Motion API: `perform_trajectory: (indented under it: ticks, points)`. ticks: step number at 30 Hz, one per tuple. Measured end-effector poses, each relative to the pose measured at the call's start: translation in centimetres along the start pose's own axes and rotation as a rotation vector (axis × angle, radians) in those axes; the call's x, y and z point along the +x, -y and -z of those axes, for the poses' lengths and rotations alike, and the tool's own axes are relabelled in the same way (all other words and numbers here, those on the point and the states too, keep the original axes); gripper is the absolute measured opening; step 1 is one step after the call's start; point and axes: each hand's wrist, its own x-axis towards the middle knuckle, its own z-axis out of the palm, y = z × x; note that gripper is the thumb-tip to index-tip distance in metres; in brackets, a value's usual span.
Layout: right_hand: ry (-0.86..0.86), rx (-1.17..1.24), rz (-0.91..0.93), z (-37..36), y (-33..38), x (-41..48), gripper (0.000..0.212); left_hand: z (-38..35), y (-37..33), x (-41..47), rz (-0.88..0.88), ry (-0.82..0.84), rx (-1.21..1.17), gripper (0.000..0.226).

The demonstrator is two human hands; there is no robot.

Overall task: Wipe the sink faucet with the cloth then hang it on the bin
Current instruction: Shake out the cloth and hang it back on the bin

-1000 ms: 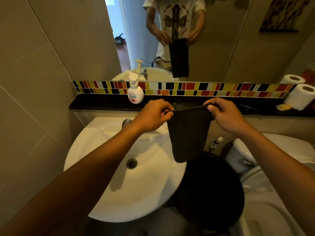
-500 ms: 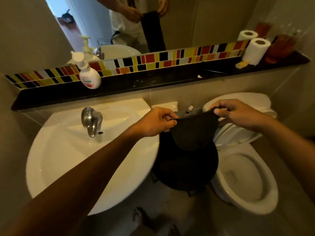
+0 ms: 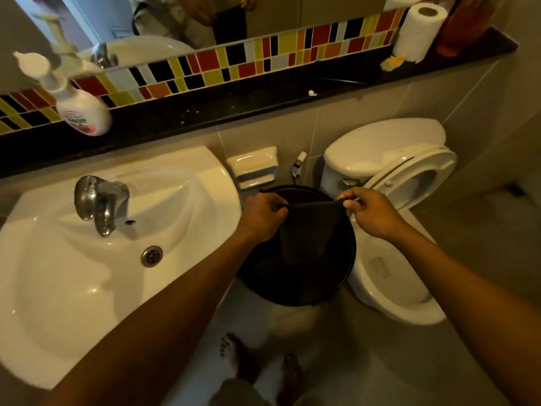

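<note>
Cloth [image 3: 307, 232] is now down over the bin [image 3: 348, 259], stretched by its top edge between both hands; a second ago it was up at ledge height, over the gap between sink and bin. Top edge sits above the bin's far half and the rest hangs into the opening. Can't tell if it touches the rim yet: dark cloth on dark bin.

Left hand [image 3: 263, 215] pinches the left corner, fingers curled tight. Right hand [image 3: 373, 210] pinches the right corner between thumb and fingers. The person's view has also swung right and down, off the mirror and onto the bin.

My read: faucet [image 3: 101, 202] wiping is done and the hang step is under way. Still to do: drape the edge over the rim and let go. Risk is the cloth dropping inside the bin instead of catching the rim.

Writing: the soap bottle [image 3: 83, 111] on the dark ledge [image 3: 205, 109] has a label with red and green print, too blurred to read. Nothing else is legible.
</note>
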Motion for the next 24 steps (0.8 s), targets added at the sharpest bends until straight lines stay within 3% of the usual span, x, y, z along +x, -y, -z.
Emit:
perform_trajectory:
  ticks: [3, 9, 12, 18, 24]
  points:
    - [-0.037, -0.035, 0.042, -0.7, -0.7, 0.9, 0.016, -0.3, 0.6, 0.5, -0.061, -0.111, 0.022, 0.022]
    - [-0.033, -0.102, 0.062, -4.0, -4.6, -0.3, 0.018, -4.1, 4.6, -1.2, -0.083, -0.161, 0.06, 0.019]
    - [0.024, -0.081, -0.012, -7.1, -7.8, -1.9, 0.018, -7.3, 8.4, -2.6, -0.04, -0.123, 0.106, 0.018]
    - [0.211, -0.096, -0.199, -13.5, -14.2, -6.1, 0.017, -12.0, 14.9, -5.4, 0.083, 0.125, 0.198, 0.018]
    - [0.264, -0.012, -0.256, -15.2, -16.4, -5.9, 0.017, -13.5, 17.7, -4.7, 0.156, 0.079, 0.123, 0.018]
